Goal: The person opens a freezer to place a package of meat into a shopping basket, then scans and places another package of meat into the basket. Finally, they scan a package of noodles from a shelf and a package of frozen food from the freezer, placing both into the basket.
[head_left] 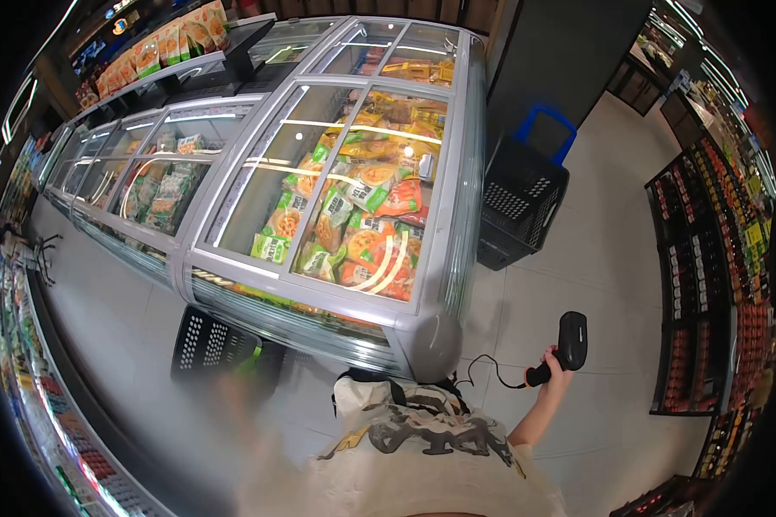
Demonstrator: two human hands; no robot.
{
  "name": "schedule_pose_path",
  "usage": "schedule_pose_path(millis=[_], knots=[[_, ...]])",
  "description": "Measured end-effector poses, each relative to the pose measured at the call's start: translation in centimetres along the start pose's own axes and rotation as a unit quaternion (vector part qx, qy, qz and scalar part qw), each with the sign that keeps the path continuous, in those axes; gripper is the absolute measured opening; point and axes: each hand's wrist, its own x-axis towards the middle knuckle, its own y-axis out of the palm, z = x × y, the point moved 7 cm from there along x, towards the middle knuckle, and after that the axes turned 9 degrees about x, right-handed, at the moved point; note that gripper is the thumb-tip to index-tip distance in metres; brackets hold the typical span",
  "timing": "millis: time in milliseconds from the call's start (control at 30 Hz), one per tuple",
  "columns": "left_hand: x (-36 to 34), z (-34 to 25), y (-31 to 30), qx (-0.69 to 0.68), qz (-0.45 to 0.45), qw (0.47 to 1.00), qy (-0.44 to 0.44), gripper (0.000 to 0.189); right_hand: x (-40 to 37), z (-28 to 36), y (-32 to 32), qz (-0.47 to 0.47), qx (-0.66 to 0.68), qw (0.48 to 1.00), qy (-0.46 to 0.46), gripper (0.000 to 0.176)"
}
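My right hand (555, 370) is wrapped round the grip of a black handheld barcode scanner (572, 339), held out over the floor to the right of my body. A thin black cord (491, 362) loops from the bottom of its grip toward my waist. On the other side, my left hand (235, 392) is smeared by motion, so its fingers do not show. It overlaps the near side of a black shopping basket (203, 349) beside the freezer. A bright green strip (251, 362) shows at that basket, right by the blurred hand.
A glass-topped chest freezer (319, 284) full of bagged frozen food (366, 241) stands in front of me. Right of it, a dark basket with a blue handle (526, 194) sits on the floor. Shelves of goods (698, 276) line the right; more shelving (39, 362) runs along the left.
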Motion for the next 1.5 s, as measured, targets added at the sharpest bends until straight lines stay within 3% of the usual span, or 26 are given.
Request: schedule_pose_path(millis=[33, 100, 200, 333, 367, 433, 567, 733, 933, 1133, 1233, 1300, 1333, 1367, 1433, 1500], knots=[[-2.1, -1.4, -0.3, 0.013, -0.038, 0.999, 0.002, 0.036, 1.4, 0.4, -1.2, 0.000, -0.008, 1.000, -0.001, 0.027], [-4.8, -3.3, 0.6, 0.008, -0.021, 1.000, 0.004, 0.036, 4.2, 0.9, -3.3, -0.004, -0.014, 1.000, -0.003, 0.027], [-10.6, -8.3, -3.0, 0.006, -0.011, 1.000, -0.006, 0.036, 7.2, 2.4, -4.8, 0.006, -0.013, 1.000, 0.005, 0.025], [-13.7, -9.1, 2.9, -0.017, 0.000, 1.000, -0.020, 0.036, 12.1, 3.0, -7.2, 0.069, -0.024, 0.997, 0.018, 0.025], [-14.7, -9.7, 4.5, 0.052, -0.088, 0.994, 0.034, 0.037, 13.1, 3.0, -7.2, 0.085, -0.029, 0.996, 0.024, 0.025], [-19.0, -12.7, 3.1, 0.041, -0.049, 0.998, 0.021, 0.038, 15.1, 3.8, -6.8, 0.105, -0.038, 0.993, 0.024, 0.025], [-22.9, -14.7, 6.2, 0.024, 0.049, 0.998, -0.030, 0.039, 17.7, 3.0, -4.5, 0.145, -0.030, 0.989, 0.031, 0.026], [-27.0, -17.7, 6.9, 0.016, 0.073, 0.997, -0.031, 0.039, 16.6, 0.9, 1.9, 0.189, -0.006, 0.979, 0.078, 0.030], [-28.1, -18.2, 7.2, 0.004, 0.061, 0.998, -0.035, 0.038, 16.1, -2.6, 10.6, 0.305, 0.021, 0.926, 0.223, 0.042], [-28.1, -18.3, 7.5, -0.037, 0.096, 0.993, -0.054, 0.035, 18.8, -2.9, 23.2, 0.408, -0.043, 0.892, 0.188, 0.035], [-28.5, -18.7, 6.6, -0.020, 0.095, 0.988, -0.121, 0.034, 22.8, -5.9, 30.8, 0.519, -0.101, 0.841, 0.114, 0.023], [-29.2, -18.7, 6.6, -0.023, 0.047, 0.981, -0.187, 0.034, 25.1, -8.5, 35.7, 0.549, -0.142, 0.815, 0.113, 0.016], [-29.3, -19.1, 6.4, -0.012, 0.020, 0.973, -0.228, 0.036, 26.1, -10.2, 37.6, 0.546, -0.160, 0.809, 0.145, 0.021], [-29.3, -19.3, 7.3, -0.023, 0.065, 0.954, -0.293, 0.034, 27.0, -12.4, 39.0, 0.521, -0.117, 0.813, 0.232, 0.028], [-29.1, -21.4, 6.5, -0.001, 0.033, 0.952, -0.304, 0.035, 26.8, -14.8, 41.5, 0.536, -0.050, 0.751, 0.382, 0.033], [-27.7, -25.1, 2.5, -0.110, -0.079, 0.941, -0.309, 0.037, 27.5, -19.6, 42.3, 0.485, -0.019, 0.710, 0.510, 0.038]])
